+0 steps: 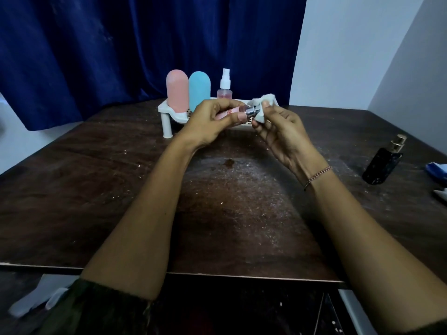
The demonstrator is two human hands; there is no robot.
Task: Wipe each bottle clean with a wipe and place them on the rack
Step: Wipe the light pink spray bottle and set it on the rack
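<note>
Head view, looking down over a dark wooden table point(121, 180), its surface scuffed and flecked with pale specks. Both forearms reach forward and the hands meet above the far middle of the table, just in front of the rack point(166, 112).

Left hand point(210, 124): fingers and thumb curled round a small pink bottle point(228, 114), held roughly level, cap end pointing toward the other hand. Pink body mostly hidden inside the grip. Red lettering shows between the fingers, not readable.

Right hand point(283, 136): pinches a white wipe point(262, 102) between thumb and fingertips. Wipe pressed against the silver cap point(252, 111) from above and on the far side; a lower corner of it shows under the cap. Thin braided bracelet point(318, 174) on this wrist.

Rack: white plastic, short legs, slotted floor, standing at the far edge of the table in front of a blue curtain point(108, 44). Three bottles upright on it in a row: rounded pink bottle point(177, 90) at left, rounded blue bottle point(199, 89) just beside it, then a clear spray bottle point(225, 87) with white pump and pinkish liquid. Right part of the rack hidden behind the hands.

Far right of table, well apart from the hands: black bottle point(382, 163) with gold cap, off the rack; lying or standing, cannot tell. Beyond it, at the frame edge, a blue-and-white item point(437, 169), cut off, unidentified
</note>
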